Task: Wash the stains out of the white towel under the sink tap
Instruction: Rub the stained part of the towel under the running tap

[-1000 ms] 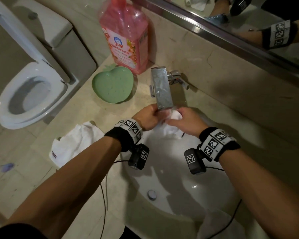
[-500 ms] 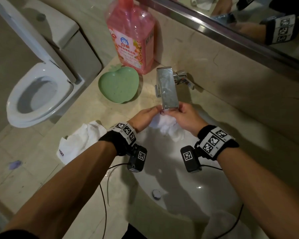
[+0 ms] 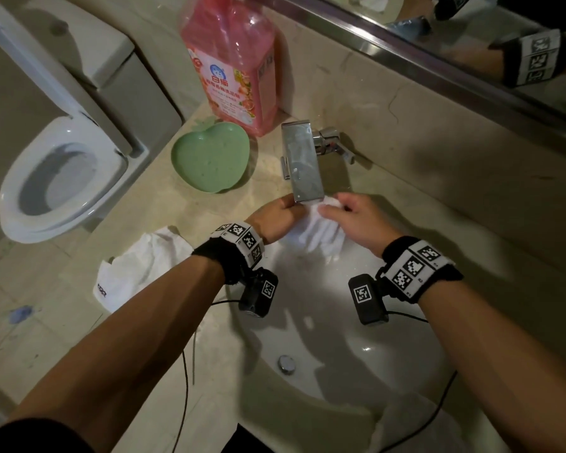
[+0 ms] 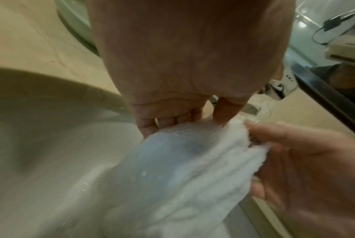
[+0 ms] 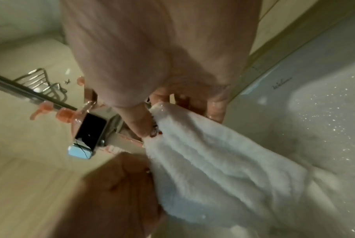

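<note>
The white towel hangs bunched over the back of the white sink basin, its top just under the spout of the chrome tap. My left hand holds the towel's upper left edge, fingers under it and thumb on top. My right hand pinches the upper right edge between thumb and fingers. The left wrist view shows a bluish-grey stain on the towel. The right wrist view shows a small reddish mark at the edge of the towel. Whether water runs, I cannot tell.
A pink detergent bottle and a green apple-shaped dish stand left of the tap. A second white cloth lies on the counter's left edge, another at the sink's front rim. The toilet is left, the mirror behind.
My hands have drawn slightly apart under the spout, and the towel hangs lower and more spread between them than a second ago.
</note>
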### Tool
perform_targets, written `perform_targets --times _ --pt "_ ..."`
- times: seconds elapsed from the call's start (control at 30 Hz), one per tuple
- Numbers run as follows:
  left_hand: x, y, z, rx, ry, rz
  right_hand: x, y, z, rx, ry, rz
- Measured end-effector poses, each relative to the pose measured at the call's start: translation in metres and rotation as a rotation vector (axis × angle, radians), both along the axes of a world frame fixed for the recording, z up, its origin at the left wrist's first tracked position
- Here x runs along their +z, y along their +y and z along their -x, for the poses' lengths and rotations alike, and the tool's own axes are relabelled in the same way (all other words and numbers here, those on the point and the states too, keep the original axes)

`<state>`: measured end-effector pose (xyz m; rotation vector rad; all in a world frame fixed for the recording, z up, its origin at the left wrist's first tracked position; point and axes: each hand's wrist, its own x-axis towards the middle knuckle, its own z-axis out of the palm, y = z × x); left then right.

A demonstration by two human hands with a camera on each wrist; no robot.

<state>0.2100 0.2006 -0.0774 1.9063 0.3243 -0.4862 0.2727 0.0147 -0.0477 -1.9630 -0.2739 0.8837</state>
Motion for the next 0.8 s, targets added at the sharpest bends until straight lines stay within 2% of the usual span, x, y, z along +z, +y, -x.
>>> perform_targets --times 0.1,0.17,0.33,0.47,0.6,0.73,0.8 --pt "-0.012 0.002 0.005 -0.047 -0.050 -0.130 0.005 -0.004 -0.005 -0.047 -0.012 -0.059" --pt "-0.009 0.002 0.007 -0.059 -0.103 -0.138 0.006 -0.006 -0.006 -0.065 0.000 -0.079" --pt "0.014 0.004 0.009 -0.146 -0.143 -0.171 0.000 -0.003 -0.004 0.189 -0.057 0.111" --pt "0.027 0.010 0.008 -0.110 -0.088 -0.131 -0.004 0.016 0.000 0.259 -0.084 0.051" --pt "0.026 0.021 0.013 -0.070 0.039 -0.174 -0.009 0.030 -0.003 0.095 0.082 -0.134" --pt "0.012 0.022 0.022 -0.131 0.097 -0.298 -0.009 0.028 -0.007 -0.022 0.128 -0.114" --pt "0.008 0.016 0.021 -0.100 0.054 -0.259 -0.009 0.021 -0.009 -0.019 0.130 -0.109"
